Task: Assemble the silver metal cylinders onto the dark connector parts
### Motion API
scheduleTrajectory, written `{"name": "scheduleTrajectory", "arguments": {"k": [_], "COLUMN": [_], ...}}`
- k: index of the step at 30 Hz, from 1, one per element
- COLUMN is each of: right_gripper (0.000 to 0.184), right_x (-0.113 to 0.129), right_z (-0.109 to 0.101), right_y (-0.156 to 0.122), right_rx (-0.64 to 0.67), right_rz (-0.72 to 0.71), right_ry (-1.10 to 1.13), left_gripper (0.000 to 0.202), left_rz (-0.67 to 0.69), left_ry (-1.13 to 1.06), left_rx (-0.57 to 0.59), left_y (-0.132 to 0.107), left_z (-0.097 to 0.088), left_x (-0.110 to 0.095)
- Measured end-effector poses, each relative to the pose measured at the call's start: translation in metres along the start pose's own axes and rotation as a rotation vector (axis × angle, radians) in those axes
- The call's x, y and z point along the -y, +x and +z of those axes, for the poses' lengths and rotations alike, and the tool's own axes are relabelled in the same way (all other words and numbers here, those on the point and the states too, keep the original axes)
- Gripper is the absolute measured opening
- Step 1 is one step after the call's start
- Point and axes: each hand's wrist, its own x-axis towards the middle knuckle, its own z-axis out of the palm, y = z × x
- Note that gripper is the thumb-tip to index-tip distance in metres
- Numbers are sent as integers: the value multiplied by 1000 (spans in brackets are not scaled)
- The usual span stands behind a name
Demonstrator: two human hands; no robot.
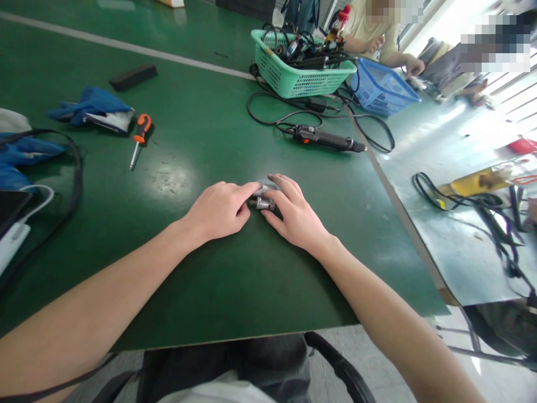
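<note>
Between my hands, on the green table, lies a small silver metal cylinder (265, 204) with a dark, narrower left end. A lighter grey piece (264, 190) sits right behind it, partly covered by fingers. My left hand (222, 208) is closed at the left end of these parts, its index finger reaching onto the grey piece and its thumb tucked in. From the right, my right hand (293, 210) curves its fingers over the parts, with the thumb in front of the cylinder and the index finger touching it. The fingers hide the parts' exact shape.
A black electric screwdriver (327, 138) with a cable lies behind my hands. An orange-handled screwdriver (140, 137), blue-and-white gloves (94, 109) and a black block (133, 77) are left. A green basket (310, 84) of cables and a blue basket (384, 89) stand behind; people sit beyond.
</note>
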Motion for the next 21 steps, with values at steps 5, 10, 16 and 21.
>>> {"name": "scheduleTrajectory", "arguments": {"k": [5, 10, 16, 21], "right_gripper": [25, 16, 15, 17], "right_x": [0, 7, 11, 11], "right_z": [-6, -13, -14, -13], "right_y": [-2, -6, -7, -7], "right_rx": [-26, -18, 14, 37], "right_rz": [-82, -133, -107, -106], "right_ry": [21, -11, -58, -16], "left_gripper": [43, 47, 46, 47], "left_rz": [-7, -19, -22, -9], "left_ry": [5, -3, -5, -16], "left_rx": [1, 9, 8, 5], "left_y": [1, 0, 0, -1], "left_z": [-1, -1, 0, -2], "left_x": [-1, -2, -4, -4]}}
